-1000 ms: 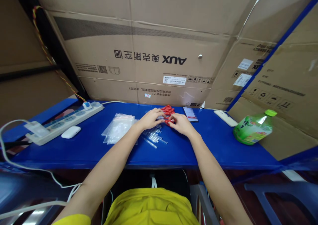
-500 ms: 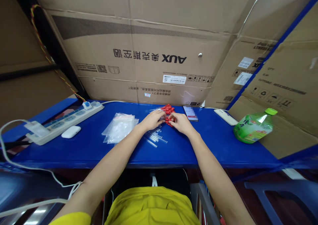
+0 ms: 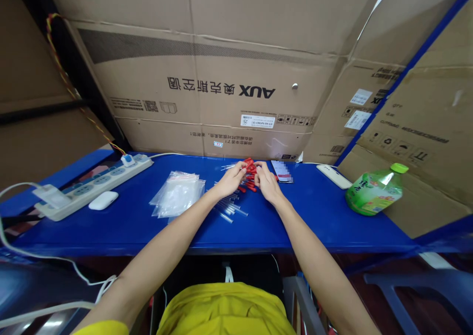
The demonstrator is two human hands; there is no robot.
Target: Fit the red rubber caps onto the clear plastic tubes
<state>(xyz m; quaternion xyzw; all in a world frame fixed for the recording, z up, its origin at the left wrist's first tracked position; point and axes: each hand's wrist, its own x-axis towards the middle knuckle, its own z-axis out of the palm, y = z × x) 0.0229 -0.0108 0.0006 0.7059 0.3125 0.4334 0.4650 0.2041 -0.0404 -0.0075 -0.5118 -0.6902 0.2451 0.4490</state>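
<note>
Parts We Can't See

The left hand (image 3: pixel 232 178) and right hand (image 3: pixel 267 183) cover some red pieces (image 3: pixel 252 187), so we can't tell what each holds. Little squares blur part of the phone (image 3: pixel 282 171). The bottom edge cuts off the yellow shirt (image 3: pixel 225 310).

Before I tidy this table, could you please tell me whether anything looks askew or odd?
The cardboard panel behind the blue table has its lettering upside down; the clear bags lie in an uneven stack.

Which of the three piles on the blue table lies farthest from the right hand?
The clear plastic bags, leftmost of the three: the clear tubes lie nearer the right hand, and the red pieces are just beside it.
</note>
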